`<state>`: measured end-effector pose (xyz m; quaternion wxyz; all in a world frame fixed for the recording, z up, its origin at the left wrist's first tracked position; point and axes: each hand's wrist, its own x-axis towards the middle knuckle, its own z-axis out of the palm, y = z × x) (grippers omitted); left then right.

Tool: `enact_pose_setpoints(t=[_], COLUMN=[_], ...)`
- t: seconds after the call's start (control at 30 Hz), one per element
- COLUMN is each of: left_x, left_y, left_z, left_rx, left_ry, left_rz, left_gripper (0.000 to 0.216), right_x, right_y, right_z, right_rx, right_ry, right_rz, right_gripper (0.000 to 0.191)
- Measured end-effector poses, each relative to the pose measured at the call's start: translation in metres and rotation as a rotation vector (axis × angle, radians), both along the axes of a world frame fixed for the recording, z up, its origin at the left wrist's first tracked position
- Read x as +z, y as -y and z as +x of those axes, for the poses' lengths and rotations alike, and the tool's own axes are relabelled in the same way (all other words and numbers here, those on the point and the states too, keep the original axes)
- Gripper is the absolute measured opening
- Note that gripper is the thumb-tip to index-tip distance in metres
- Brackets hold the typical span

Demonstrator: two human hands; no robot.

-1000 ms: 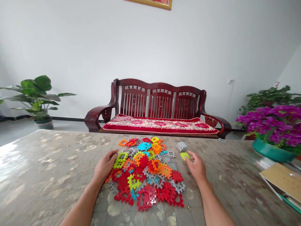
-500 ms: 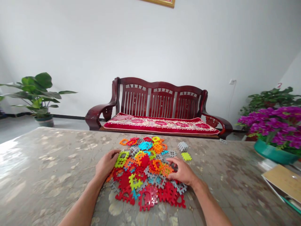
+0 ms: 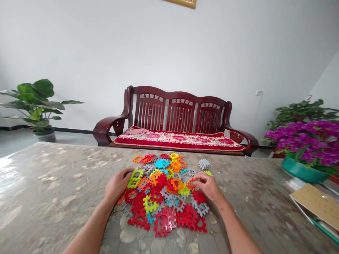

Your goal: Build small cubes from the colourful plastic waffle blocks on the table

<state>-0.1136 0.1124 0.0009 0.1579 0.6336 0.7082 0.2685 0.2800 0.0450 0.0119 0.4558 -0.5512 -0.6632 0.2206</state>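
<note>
A heap of flat plastic interlocking tiles with toothed edges, in red, orange, lime, grey and blue, lies before me. In my right hand (image 3: 208,187) an orange interlocking tile (image 3: 190,183) is pinched between thumb and fingers, tilted above the heap's right side. Below it show a lime tile (image 3: 184,190) and a red tile (image 3: 198,196). My left hand (image 3: 116,185) rests at the heap's left edge with its fingers loosely bent, beside a lime window-shaped tile (image 3: 135,179). Its fingertips are partly hidden.
The heap lies on a table (image 3: 66,183) with a patterned cover. A small grey tile stack (image 3: 204,163) stands behind my right hand. At right are a teal flower pot (image 3: 302,170) and a brown notebook (image 3: 317,201). Beyond the table is a wooden bench (image 3: 180,109).
My right hand has raised the orange tile from the heap and tilted it, uncovering lime and red tiles. My left hand has stayed by the lime window tile. The view has shifted slightly.
</note>
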Motion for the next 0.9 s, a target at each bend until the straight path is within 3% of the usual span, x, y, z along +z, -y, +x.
enact_pose_setpoints(t=[0.13,0.3,0.5,0.9], left_x=[-0.003,-0.003,0.000,-0.009], left_y=[-0.001,-0.002,-0.002,-0.007], left_z=[-0.001,-0.001,-0.001,-0.005], left_rx=[-0.014,-0.012,-0.025,-0.041], left_ry=[0.002,-0.013,-0.022,-0.018], left_rz=[0.018,-0.007,-0.008,0.005], left_gripper=[0.036,0.037,0.039,0.038], right_x=[-0.001,-0.024,-0.047,-0.032], right_y=[-0.003,0.001,0.001,0.007], right_z=[0.039,0.092,0.111,0.092], right_rx=[-0.324,-0.650,-0.729,-0.778], right_ry=[-0.108,0.032,0.176,0.689], right_rz=[0.134,0.145,0.002,-0.151], right_gripper=[0.033,0.034,0.041,0.046])
